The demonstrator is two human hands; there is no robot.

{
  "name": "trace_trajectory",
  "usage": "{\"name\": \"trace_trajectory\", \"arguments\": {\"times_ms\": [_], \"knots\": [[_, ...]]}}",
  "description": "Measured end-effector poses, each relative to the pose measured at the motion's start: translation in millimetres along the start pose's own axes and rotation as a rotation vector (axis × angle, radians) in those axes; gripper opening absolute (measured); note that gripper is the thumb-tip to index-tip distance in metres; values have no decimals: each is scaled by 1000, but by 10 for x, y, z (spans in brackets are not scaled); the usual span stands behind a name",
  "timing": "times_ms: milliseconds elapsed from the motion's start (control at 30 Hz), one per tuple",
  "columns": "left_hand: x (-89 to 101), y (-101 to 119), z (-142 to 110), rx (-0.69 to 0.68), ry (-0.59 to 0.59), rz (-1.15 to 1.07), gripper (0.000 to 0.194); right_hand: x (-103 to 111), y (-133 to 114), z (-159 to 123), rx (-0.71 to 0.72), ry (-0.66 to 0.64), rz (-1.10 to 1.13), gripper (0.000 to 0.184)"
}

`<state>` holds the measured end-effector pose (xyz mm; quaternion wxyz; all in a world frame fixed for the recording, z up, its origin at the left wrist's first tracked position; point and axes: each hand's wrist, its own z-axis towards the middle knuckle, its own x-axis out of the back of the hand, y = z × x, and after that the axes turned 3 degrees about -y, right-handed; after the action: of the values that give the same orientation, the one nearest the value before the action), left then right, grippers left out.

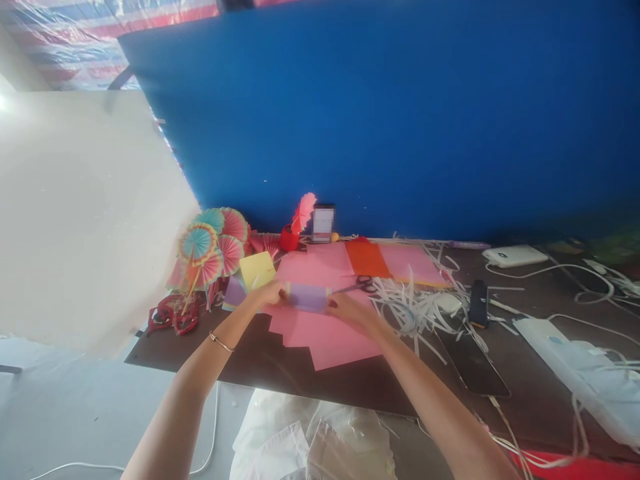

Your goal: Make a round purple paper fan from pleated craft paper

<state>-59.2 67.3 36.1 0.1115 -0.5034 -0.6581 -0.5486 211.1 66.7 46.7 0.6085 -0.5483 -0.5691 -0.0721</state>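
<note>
Head view: purple paper [309,298], small flat piece, yellowish strip at each end, lying across pink paper [345,340] on the table [240,350], right in front of me. My left hand [273,294] has its fingers drawn in at the left end, my right hand [345,308] at the right; both pinch narrowly, holding the paper between them. Exact fingertip contact too small to tell. Both forearms reach forward, angled inward; bracelet [221,343] on left wrist. Dark table strip runs between pink paper and front edge. Scissors [366,283] just beyond right hand, white strips [413,303] crowd right side, paper fans [203,248] left, blue panel [380,120] behind.
</note>
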Motion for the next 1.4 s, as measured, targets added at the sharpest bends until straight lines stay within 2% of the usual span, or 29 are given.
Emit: {"name": "trace_trajectory", "arguments": {"times_ms": [167, 267, 367, 433, 533, 667, 767, 867, 1000, 1100, 1167, 1233, 1300, 1400], "knots": [[-74, -28, -39, 28, 47, 60, 14, -63, 74, 19, 24, 16, -15, 18], [-160, 9, -129, 18, 165, 153, 25, -114, 117, 8, 60, 57, -16, 17], [-248, 88, -225, -152, 302, 363, 31, -161, 154, 13, 88, 79, -32, 15], [-298, 145, -274, -273, 300, 470, 28, -180, 169, 25, 99, 82, -52, 14], [-387, 202, -330, -378, 252, 623, 33, -188, 168, 37, 98, 90, -85, 13], [-578, 200, -405, -335, 276, 750, 44, -198, 148, 37, 94, 105, -131, 13], [-712, 174, -458, -291, 303, 744, 48, -200, 142, 29, 92, 126, -156, 13], [-775, 158, -505, -315, 342, 679, 54, -173, 125, -15, 107, 136, -198, 11], [-802, 147, -542, -336, 370, 653, 57, -191, -17, -133, 80, 226, -389, 12], [-832, 132, -540, -326, 372, 674, 56, -384, -245, -182, 43, 314, -439, 19], [-850, 123, -534, -316, 373, 677, 55, -586, -405, -168, 99, 425, -436, 27], [-857, 120, -535, -315, 374, 670, 53, -784, -516, -133, 179, 472, -423, 36], [-856, 127, -546, -316, 373, 656, 53, -928, -547, -109, 176, 475, -391, 41], [-852, 147, -570, -304, 371, 642, 56, -1017, -454, -127, 154, 438, -355, 47]]}}
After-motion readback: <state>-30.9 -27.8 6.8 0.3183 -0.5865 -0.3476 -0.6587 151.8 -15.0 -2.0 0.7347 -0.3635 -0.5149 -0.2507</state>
